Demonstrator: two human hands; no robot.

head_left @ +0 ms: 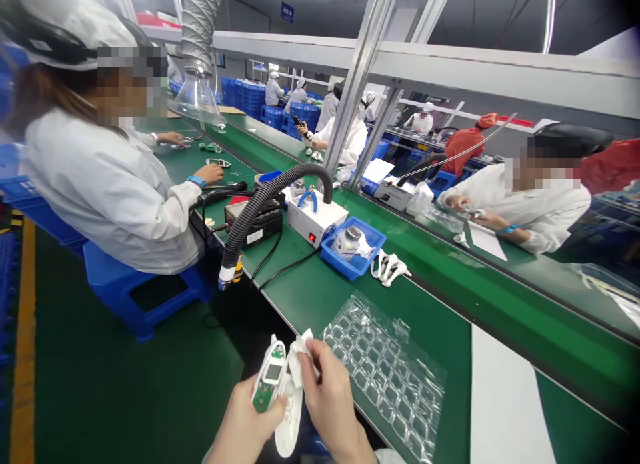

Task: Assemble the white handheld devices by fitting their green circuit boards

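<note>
White plastic device (267, 377) in the left hand (243, 429)'s curled fingers; white wipe (303, 352) pinched in the right hand (333, 404)'s fingers

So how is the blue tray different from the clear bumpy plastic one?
The blue plastic tray is solid blue, but the clear blister tray is see-through. The blue plastic tray is smaller with raised walls, while the clear blister tray is wider, with rows of little pockets. Both lie on the green workbench.

Bg: green floor (115, 384) w/ yellow stripe (23, 344) lower left; long green bench (430, 331) mid-frame; alu frame (360, 71) above; blue crates (253, 97) upper mid; dark ceiling (320, 11) at top.
</note>
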